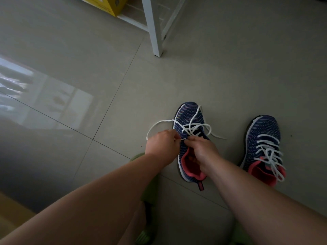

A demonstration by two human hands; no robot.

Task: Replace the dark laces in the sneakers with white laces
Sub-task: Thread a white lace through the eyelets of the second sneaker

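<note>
Two dark blue knit sneakers with pink lining stand on the tiled floor. The nearer sneaker (188,117) has a white lace (192,129) loosely threaded through its lower eyelets, with long ends trailing left and right. My left hand (161,146) pinches one strand of that lace at the shoe's left edge. Over the pink collar, my right hand (201,151) pinches the lace near an upper eyelet. The second sneaker (261,137) stands to the right, with its own white lace (269,152) crossing all the way up. No dark lace shows.
A white furniture leg (155,32) stands on the floor behind the shoes, with a yellow box (109,4) on its low shelf. Green slippers (148,191) sit under my arms. Bare floor tiles spread to the left.
</note>
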